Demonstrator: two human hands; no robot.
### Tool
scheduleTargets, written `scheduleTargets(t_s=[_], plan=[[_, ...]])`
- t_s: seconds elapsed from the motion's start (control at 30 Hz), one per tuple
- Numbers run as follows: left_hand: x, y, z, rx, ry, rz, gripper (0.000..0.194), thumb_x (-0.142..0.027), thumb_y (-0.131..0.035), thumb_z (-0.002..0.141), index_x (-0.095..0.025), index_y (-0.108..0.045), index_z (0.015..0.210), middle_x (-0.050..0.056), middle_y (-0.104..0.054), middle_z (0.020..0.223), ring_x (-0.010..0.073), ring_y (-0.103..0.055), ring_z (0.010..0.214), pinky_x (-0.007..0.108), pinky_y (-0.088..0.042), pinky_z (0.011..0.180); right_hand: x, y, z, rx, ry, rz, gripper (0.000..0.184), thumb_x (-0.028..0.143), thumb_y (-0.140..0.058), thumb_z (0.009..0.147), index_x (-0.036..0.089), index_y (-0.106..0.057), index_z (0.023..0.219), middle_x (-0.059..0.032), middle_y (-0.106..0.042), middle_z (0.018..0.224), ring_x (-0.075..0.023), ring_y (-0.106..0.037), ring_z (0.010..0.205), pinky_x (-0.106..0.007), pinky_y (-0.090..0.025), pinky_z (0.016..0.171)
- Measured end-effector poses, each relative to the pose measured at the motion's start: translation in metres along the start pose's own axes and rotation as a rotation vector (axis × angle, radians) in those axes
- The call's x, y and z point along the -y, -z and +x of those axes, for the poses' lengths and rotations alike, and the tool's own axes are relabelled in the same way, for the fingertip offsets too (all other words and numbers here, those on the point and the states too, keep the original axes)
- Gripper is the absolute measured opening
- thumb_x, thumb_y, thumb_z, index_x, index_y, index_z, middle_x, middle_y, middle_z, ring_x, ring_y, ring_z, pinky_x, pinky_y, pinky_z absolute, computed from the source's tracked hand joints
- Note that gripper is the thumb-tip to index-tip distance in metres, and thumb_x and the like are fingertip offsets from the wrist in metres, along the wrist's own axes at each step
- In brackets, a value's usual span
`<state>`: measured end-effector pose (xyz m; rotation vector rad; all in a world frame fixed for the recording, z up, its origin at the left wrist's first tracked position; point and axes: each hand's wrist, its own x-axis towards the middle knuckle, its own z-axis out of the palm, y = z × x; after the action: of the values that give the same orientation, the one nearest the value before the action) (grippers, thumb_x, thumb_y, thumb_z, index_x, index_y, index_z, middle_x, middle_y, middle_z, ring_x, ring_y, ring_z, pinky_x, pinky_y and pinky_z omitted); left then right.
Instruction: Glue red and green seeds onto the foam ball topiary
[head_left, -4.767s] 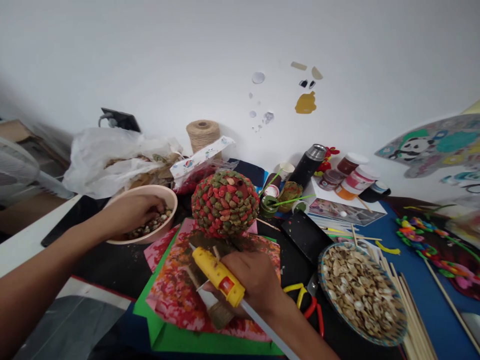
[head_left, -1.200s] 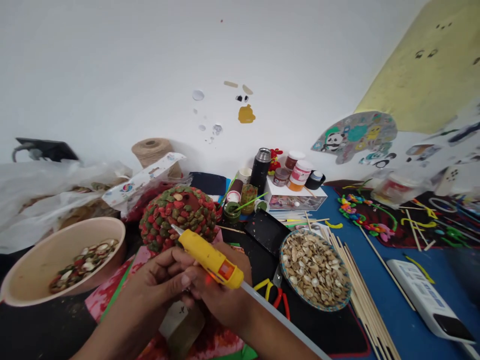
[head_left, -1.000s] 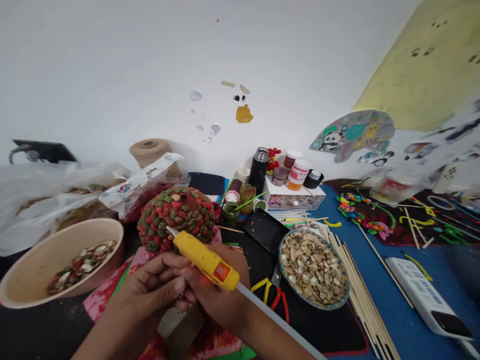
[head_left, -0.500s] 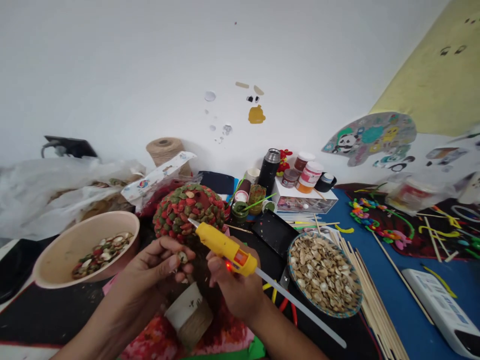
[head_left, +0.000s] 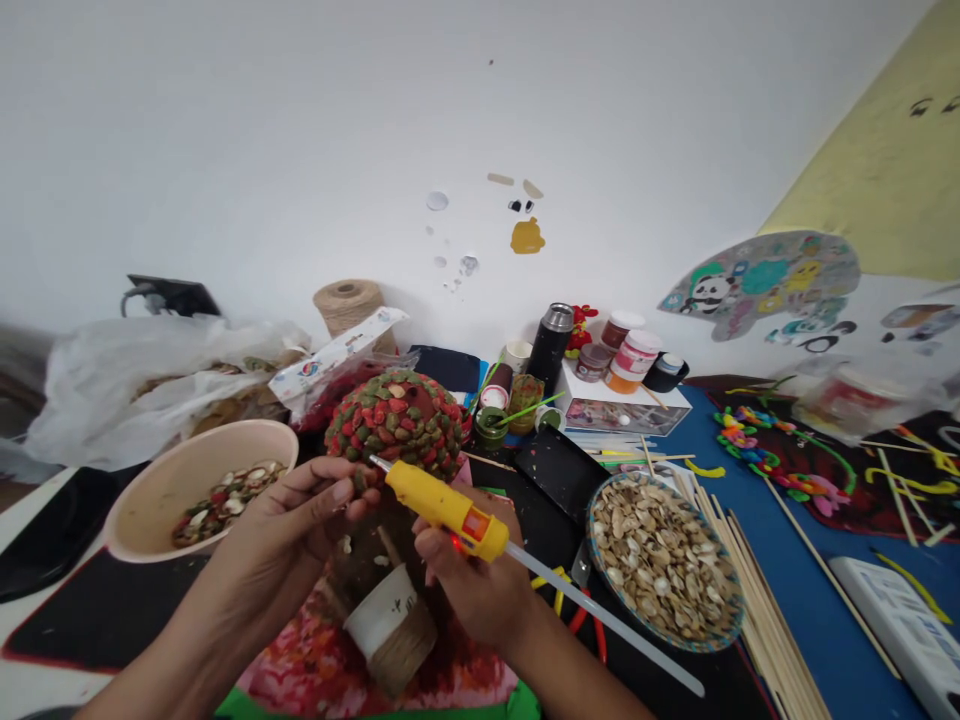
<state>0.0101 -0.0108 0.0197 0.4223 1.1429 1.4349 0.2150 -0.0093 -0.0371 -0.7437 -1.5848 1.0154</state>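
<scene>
My right hand (head_left: 480, 580) grips a yellow hot glue gun (head_left: 431, 502), with a long translucent glue stick (head_left: 607, 622) sticking out of its back. A red light glows near its handle. Between thumb and fingertips, my left hand (head_left: 296, 515) pinches a small dark shell piece (head_left: 363, 478). The gun's metal nozzle is right beside that piece; I cannot tell whether they touch. Just behind the hands is a round ball (head_left: 397, 412) covered in red and green shell pieces. A white cup partly wrapped in twine (head_left: 394, 628) lies tilted below my hands.
On the left stands a beige basin (head_left: 135, 500) of coloured shell pieces. To the right are a woven basket (head_left: 739, 600) of plain shells, wooden sticks (head_left: 757, 610) and a black tray (head_left: 559, 468). Paint jars (head_left: 634, 360), a black thermos (head_left: 550, 345) and a twine spool (head_left: 346, 300) line the wall.
My left hand has turned and raised the shell piece, bringing it close to the glue gun's nozzle. The whole view has shifted slightly, so the surroundings appear further right.
</scene>
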Motion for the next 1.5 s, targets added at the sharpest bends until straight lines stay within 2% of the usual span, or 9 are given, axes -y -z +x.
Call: scheduleTargets(t_s=[0.13,0.37,0.57,0.7,0.93,1.03,1.2,1.33,1.5], plan=[[0.001,-0.006,-0.004,-0.027,0.037,-0.036,0.055,-0.012,-0.117,0.03,-0.017,-0.085,0.074,0.001,-0.079,0.07,0.016,-0.078,0.061,0.017,-0.067,0.057,0.003,0.0,0.0,-0.009,0.006,-0.014,0.059,0.075,-0.064,0.114,0.023,-0.076,0.09,0.0007,-0.067,0.075,-0.0148,-0.066,0.058,-0.024,-0.051,0.053],[0.01,0.0,-0.002,-0.043,0.168,-0.085,0.045,0.005,-0.102,0.052,-0.014,-0.087,0.09,0.007,-0.085,0.085,0.0183,-0.082,0.067,0.019,-0.07,0.061,0.0,0.0,0.0,-0.008,-0.061,-0.054,0.058,0.077,-0.065,0.112,0.024,-0.075,0.091,0.0019,-0.066,0.07,-0.0165,-0.068,0.059,-0.024,-0.052,0.051],[0.016,0.008,0.001,0.089,0.158,-0.066,0.057,-0.013,-0.118,0.041,-0.015,-0.085,0.087,0.005,-0.082,0.079,0.0164,-0.078,0.066,0.019,-0.067,0.06,-0.001,0.001,-0.002,-0.029,-0.034,-0.055,0.057,0.075,-0.064,0.114,0.023,-0.076,0.093,0.0005,-0.068,0.069,-0.018,-0.069,0.06,-0.026,-0.054,0.052],[0.015,0.01,-0.005,0.166,0.154,0.024,0.053,-0.025,-0.122,0.042,-0.017,-0.081,0.076,0.001,-0.074,0.067,0.0113,-0.067,0.058,0.017,-0.061,0.056,0.004,0.001,0.0,-0.037,-0.02,-0.081,0.06,0.077,-0.061,0.114,0.024,-0.076,0.092,0.0011,-0.066,0.068,-0.0171,-0.068,0.058,-0.026,-0.054,0.053],[0.013,0.012,-0.014,0.178,0.216,0.058,0.057,-0.032,-0.123,0.039,-0.02,-0.086,0.08,-0.001,-0.073,0.066,0.0103,-0.068,0.059,0.013,-0.052,0.051,0.008,-0.002,0.0,-0.026,-0.016,-0.075,0.061,0.077,-0.061,0.114,0.023,-0.075,0.091,-0.0005,-0.068,0.072,-0.0172,-0.068,0.059,-0.026,-0.052,0.052],[0.023,0.012,-0.018,0.253,0.284,0.05,0.054,-0.035,-0.123,0.043,-0.02,-0.086,0.079,-0.001,-0.072,0.065,0.009,-0.067,0.058,0.013,-0.05,0.051,0.009,-0.002,0.001,-0.015,0.012,-0.114,0.061,0.076,-0.06,0.116,0.024,-0.074,0.087,0.0008,-0.066,0.069,-0.016,-0.064,0.056,-0.026,-0.051,0.053],[0.039,0.016,-0.02,0.413,0.311,0.087,0.046,-0.043,-0.119,0.06,-0.02,-0.086,0.083,-0.002,-0.072,0.067,0.0074,-0.064,0.056,0.014,-0.049,0.051,0.009,-0.001,0.002,0.007,0.048,-0.187,0.054,0.069,-0.063,0.116,0.024,-0.071,0.087,-0.0016,-0.074,0.078,-0.0177,-0.071,0.067,-0.027,-0.055,0.062],[0.04,0.019,-0.019,0.489,0.23,0.186,0.039,-0.047,-0.113,0.072,-0.02,-0.088,0.085,0.001,-0.077,0.071,0.0107,-0.07,0.062,0.016,-0.052,0.055,0.009,-0.001,0.002,0.02,0.027,-0.184,0.053,0.068,-0.063,0.116,0.024,-0.069,0.086,-0.0006,-0.071,0.077,-0.0178,-0.069,0.067,-0.028,-0.052,0.062],[0.033,0.022,-0.018,0.495,0.143,0.317,0.042,-0.052,-0.112,0.071,-0.02,-0.088,0.085,0.005,-0.08,0.07,0.0177,-0.075,0.062,0.023,-0.059,0.057,0.007,-0.002,0.002,0.034,0.016,-0.254,0.055,0.07,-0.059,0.117,0.024,-0.072,0.089,-0.0013,-0.072,0.079,-0.0185,-0.072,0.07,-0.028,-0.052,0.064]])
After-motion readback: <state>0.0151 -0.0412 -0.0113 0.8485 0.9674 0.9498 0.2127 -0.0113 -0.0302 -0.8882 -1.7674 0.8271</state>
